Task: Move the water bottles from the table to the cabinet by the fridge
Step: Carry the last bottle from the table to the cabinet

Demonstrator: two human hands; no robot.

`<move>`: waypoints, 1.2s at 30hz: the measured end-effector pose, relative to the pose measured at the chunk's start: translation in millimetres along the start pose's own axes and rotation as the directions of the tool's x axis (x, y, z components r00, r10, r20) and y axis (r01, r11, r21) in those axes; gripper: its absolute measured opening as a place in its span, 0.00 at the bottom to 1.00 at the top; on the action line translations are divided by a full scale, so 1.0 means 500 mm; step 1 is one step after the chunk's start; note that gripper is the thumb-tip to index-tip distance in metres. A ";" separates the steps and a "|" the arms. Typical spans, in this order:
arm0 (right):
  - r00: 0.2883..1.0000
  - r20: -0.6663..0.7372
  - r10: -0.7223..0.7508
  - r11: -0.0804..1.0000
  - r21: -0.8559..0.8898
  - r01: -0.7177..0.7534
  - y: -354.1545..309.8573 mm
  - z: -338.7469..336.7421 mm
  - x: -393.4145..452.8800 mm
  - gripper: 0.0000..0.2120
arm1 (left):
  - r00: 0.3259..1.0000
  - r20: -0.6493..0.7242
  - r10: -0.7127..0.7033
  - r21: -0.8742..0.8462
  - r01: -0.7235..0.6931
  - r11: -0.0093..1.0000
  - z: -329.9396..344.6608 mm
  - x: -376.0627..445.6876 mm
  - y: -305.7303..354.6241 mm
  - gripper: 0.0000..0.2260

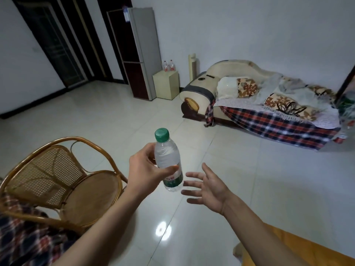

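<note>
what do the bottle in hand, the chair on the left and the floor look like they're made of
Bottle: clear thin plastic, likely; see-through ribbed body, green screw cap, printed label.
Chair: rattan or cane, glossy; bent golden poles, woven mesh back.
Floor: glazed ceramic tile, probably; pale squares, grout lines, mirror-like light glare.

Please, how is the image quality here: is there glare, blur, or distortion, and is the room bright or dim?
Head view: the room is dim; a bright glare spot reflects on the glossy tile floor; wide-angle distortion tilts the fridge and doorways; the far right edge is blurred; the bottle in the left hand is fairly sharp, and so is the open right hand.
</note>
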State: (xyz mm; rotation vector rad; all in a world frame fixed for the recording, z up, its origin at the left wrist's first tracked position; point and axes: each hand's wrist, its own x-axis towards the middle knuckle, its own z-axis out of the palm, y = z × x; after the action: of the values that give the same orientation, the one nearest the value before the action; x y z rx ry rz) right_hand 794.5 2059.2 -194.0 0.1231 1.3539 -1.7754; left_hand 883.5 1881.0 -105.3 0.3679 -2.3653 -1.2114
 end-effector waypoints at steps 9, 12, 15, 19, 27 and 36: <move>0.996 -0.076 -0.046 0.990 -0.136 0.035 -0.102 -0.028 0.062 0.30 | 1.000 0.001 0.011 -0.065 -0.011 0.998 0.056 0.126 0.004 0.26; 0.993 -0.106 -0.050 0.989 -0.142 0.035 -0.125 -0.020 0.089 0.30 | 1.000 0.003 0.014 -0.099 -0.013 0.995 0.063 0.175 -0.014 0.26; 0.991 -0.125 -0.056 0.991 -0.126 0.040 -0.154 0.000 0.129 0.30 | 0.999 0.004 0.035 -0.128 -0.034 0.991 0.059 0.231 -0.039 0.25; 0.983 -0.155 -0.097 0.990 -0.118 0.080 -0.209 0.059 0.201 0.30 | 0.996 0.000 0.088 -0.186 -0.086 0.979 0.024 0.320 -0.083 0.24; 0.978 -0.182 -0.102 0.988 -0.137 0.077 -0.276 0.205 0.365 0.29 | 0.991 0.001 0.135 -0.217 -0.132 0.967 -0.074 0.505 -0.199 0.24; 0.982 -0.177 -0.060 0.988 -0.154 0.033 -0.368 0.261 0.549 0.29 | 0.993 0.015 0.117 -0.201 -0.112 0.973 -0.093 0.694 -0.299 0.25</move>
State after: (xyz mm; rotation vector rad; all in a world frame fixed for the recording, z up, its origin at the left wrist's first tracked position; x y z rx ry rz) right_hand 554.6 1799.7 -156.8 0.1756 1.6285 -1.7265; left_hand 612.7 1613.4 -108.8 0.1478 -2.2270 -1.3903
